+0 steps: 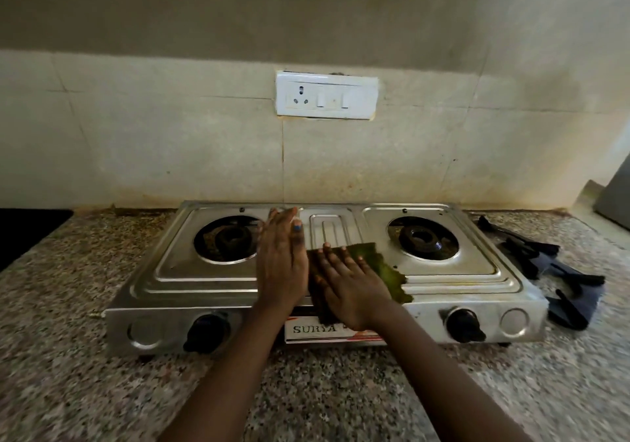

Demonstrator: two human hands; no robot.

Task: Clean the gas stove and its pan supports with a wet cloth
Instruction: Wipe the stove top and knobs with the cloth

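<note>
The gas stove (327, 271) sits close to the tiled wall (204, 155), leaving only a thin gap behind it. Right of the stove, black pan supports (545, 271) crowd the granite counter (102, 390). Left of the stove and in front of it the counter lies bare. Both hands and a green cloth (385, 268) cover the stove's middle strip.

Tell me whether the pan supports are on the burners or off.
Off. Both burners sit bare on the stove; the black pan supports lie on the counter to its right.
</note>
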